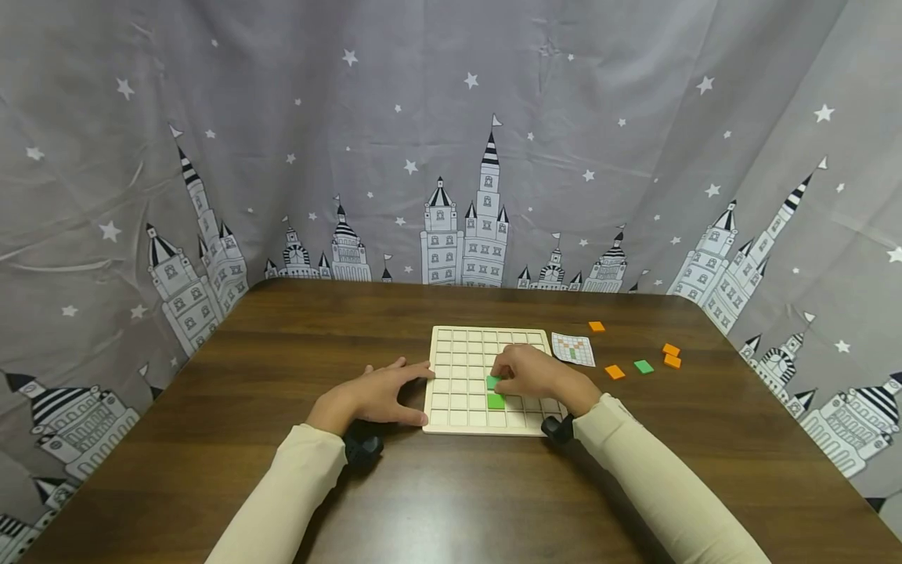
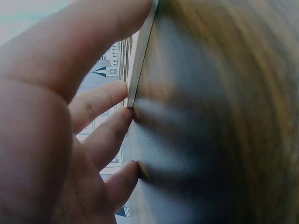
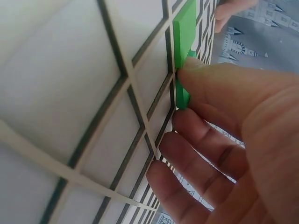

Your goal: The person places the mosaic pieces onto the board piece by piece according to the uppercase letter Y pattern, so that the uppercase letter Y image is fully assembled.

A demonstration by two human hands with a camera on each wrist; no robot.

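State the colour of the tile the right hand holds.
Green. The tile shows best in the right wrist view.

Free tabletop (image 1: 451, 501) before the grid board (image 1: 465, 376), left fingers (image 1: 416, 372) blocking its left edge, printed card (image 1: 572, 349) beside its right

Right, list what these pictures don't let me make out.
- Head view: some cells of the grid board, hidden by the right hand.
- Head view: the printed card, its exact pattern too small.
- Left wrist view: the grid board's cells, nearly edge-on, partly behind the left hand.
- Right wrist view: part of the pinched green tile, behind the thumb.
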